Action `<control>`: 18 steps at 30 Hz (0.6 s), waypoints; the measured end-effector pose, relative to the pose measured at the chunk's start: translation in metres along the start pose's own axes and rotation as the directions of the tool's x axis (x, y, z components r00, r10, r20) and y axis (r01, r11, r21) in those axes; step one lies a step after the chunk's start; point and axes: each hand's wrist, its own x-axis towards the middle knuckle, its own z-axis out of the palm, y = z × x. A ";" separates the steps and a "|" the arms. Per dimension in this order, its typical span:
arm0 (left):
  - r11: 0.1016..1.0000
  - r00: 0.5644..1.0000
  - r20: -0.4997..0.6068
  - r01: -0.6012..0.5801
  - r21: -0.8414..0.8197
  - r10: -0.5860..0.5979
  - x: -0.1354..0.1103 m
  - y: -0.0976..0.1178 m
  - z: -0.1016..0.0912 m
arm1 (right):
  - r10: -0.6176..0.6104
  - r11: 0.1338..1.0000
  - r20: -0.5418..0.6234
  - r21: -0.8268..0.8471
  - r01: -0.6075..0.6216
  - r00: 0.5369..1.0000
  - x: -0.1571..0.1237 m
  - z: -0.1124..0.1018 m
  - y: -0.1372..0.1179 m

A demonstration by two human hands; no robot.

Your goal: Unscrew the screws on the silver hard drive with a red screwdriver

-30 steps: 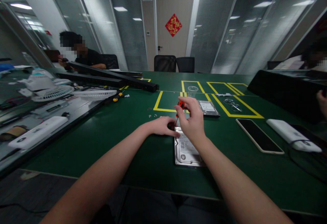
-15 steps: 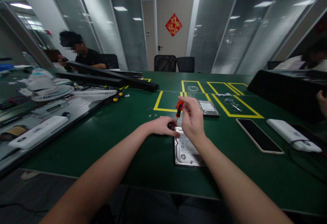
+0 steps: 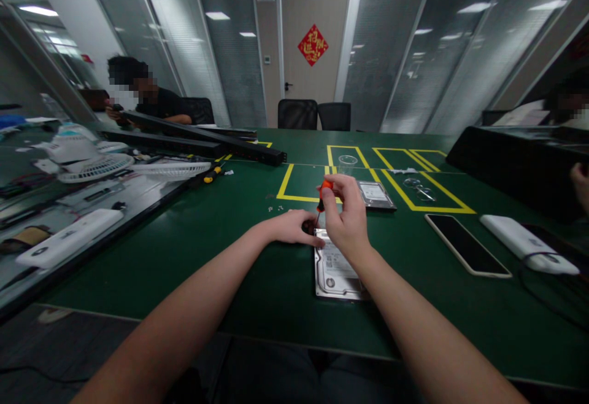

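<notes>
A silver hard drive lies flat on the green table in front of me. My right hand pinches the orange handle of a small screwdriver, held upright with its tip at the drive's far left corner. My left hand rests on the table at that same corner, fingers curled against the drive's edge. What its fingertips press on is hidden behind the screwdriver.
A second hard drive lies inside yellow taped boxes. Small screws lie left of my hands. A phone and a white power bank lie at right. Black bars and fan parts sit at left, near a seated person.
My right hand's fingers have shifted round the screwdriver handle, which leaned left and came back upright. The left hand and the drive have stayed put.
</notes>
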 end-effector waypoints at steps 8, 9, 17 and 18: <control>1.000 1.000 0.005 0.009 0.009 -0.010 0.000 0.003 -0.001 | 0.117 0.990 0.020 0.074 -0.118 0.993 -0.004 0.003 0.004; 1.000 1.000 0.006 0.012 0.007 -0.012 0.000 0.003 -0.001 | 0.119 0.990 0.020 0.069 -0.121 0.993 -0.004 0.003 0.005; 1.000 1.000 -0.006 0.008 0.000 -0.008 -0.001 0.004 -0.001 | 0.061 0.998 0.005 0.021 -0.061 0.998 -0.003 0.003 0.007; 1.000 1.000 -0.008 0.010 0.001 -0.010 -0.001 0.003 -0.001 | 0.042 0.999 0.010 -0.004 -0.042 0.999 -0.002 0.002 0.005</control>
